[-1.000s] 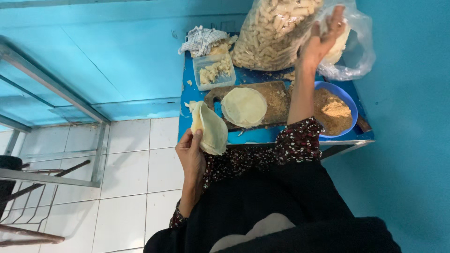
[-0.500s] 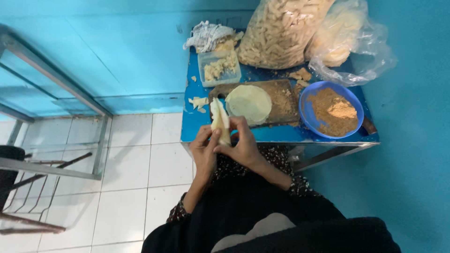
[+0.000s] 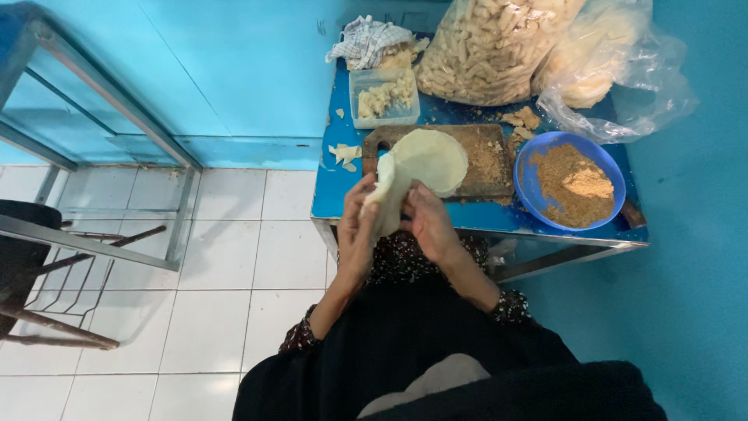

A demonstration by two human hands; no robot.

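My left hand (image 3: 357, 226) and my right hand (image 3: 428, 221) hold a pale folded dough wrapper (image 3: 387, 193) between them, just in front of the small blue table (image 3: 335, 199). Both hands press on the wrapper from either side. Behind it a round flat wrapper (image 3: 431, 158) lies on a brown wooden board (image 3: 488, 157). To the right stands a blue bowl (image 3: 545, 209) of brown crumbly filling (image 3: 573, 185).
A clear tub of dough scraps (image 3: 382, 97), a checked cloth (image 3: 366, 40) and big plastic bags of finished rolls (image 3: 489, 48) sit at the back of the table. A metal frame (image 3: 109, 101) and dark chair legs (image 3: 54, 304) stand left on white floor tiles.
My right hand came down from the plastic bag at the back and joined my left hand on the folded wrapper. The wrapper has been folded narrower and lifted toward the board.
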